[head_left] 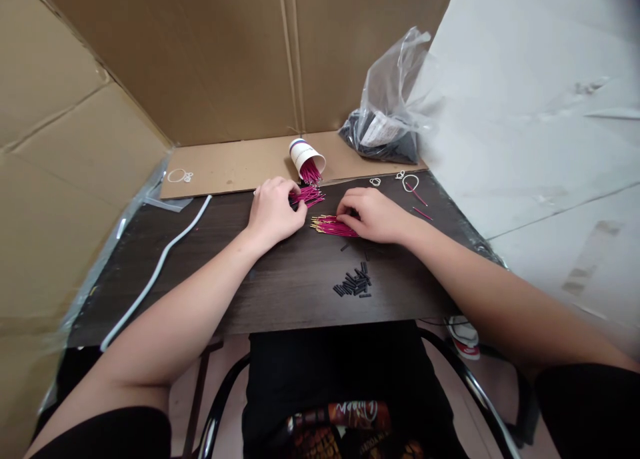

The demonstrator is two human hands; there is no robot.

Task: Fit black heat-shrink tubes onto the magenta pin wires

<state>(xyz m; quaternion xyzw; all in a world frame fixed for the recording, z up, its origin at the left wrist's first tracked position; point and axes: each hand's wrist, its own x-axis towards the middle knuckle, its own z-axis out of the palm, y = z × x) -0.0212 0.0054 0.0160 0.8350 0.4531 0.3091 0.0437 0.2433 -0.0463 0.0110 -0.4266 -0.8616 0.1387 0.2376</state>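
Two small bundles of magenta wires with gold tips lie on the dark counter (280, 292) in front of you. Your right hand (374, 213) rests on the nearer bundle (331, 226), fingers curled down onto its right end, though you cannot tell whether they pinch any wire. Your left hand (274, 210) lies palm down just left of the farther bundle (308, 195), its fingertips touching those wires, fingers loosely together. Just behind that bundle a paper cup (305, 157) lies tipped on its side on a sheet of cardboard (235, 167), more magenta wires spilling from its mouth. Nearer to you, a heap of short black tubes (353, 282) sits on the counter. To the right of your right hand lie a few loose wires (419, 204) and small white rings (410, 182). A clear bag (393, 112) of dark pieces stands at the back right, and a white strip (160, 265) runs along the left.
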